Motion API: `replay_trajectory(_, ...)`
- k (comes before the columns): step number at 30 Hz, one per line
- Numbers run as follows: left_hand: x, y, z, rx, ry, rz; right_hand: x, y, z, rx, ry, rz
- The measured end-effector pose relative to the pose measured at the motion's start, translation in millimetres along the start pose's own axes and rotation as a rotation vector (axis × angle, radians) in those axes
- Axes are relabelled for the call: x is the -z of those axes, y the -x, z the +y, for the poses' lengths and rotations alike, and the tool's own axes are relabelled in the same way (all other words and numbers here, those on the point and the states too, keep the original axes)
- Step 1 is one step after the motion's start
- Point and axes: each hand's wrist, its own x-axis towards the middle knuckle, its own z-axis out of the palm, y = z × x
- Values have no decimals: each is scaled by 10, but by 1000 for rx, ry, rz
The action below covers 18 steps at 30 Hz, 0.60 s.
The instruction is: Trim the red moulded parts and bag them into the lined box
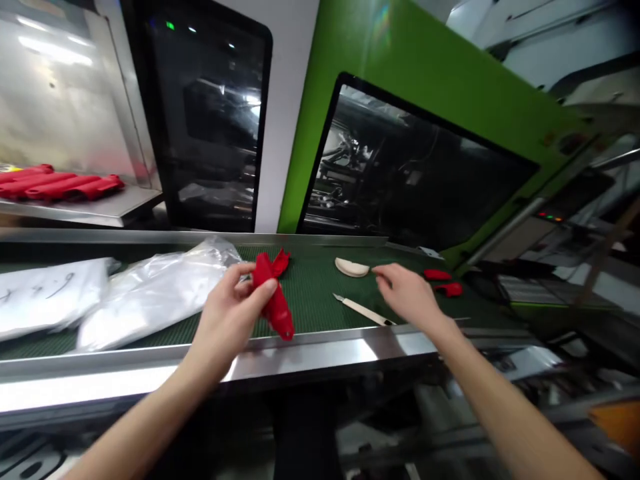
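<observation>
My left hand (233,303) is closed around a red plastic molded part (273,297), thumb on top, holding it tilted above the front rail of the belt. Behind this part, another red plastic piece (281,263) lies on the green belt. My right hand (411,295) hovers over the belt with its fingers loosely bent and slightly apart, and nothing shows in them. Its fingertips are beside the right end of a cream half-round piece (352,268); I cannot tell whether they touch. Below lies a craft knife (364,311) with a pale handle, its blade toward the left.
Clear plastic bags (160,293) and a white marked bag (50,293) lie on the left of the green conveyor belt (313,293). Two small red pieces (449,289) are at right. More red parts (63,185) rest on a metal shelf. A green machine (400,40) stands behind.
</observation>
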Motion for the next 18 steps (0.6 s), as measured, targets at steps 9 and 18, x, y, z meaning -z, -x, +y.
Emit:
replay_trajectory(9,-759,-1291,-506,195,-183,-59,-69,-401,1544,-296,468,-337)
replay_trajectory(18,-808,-1586,-629,84,-478,-91,-378,-708,1793,-175,530,-251)
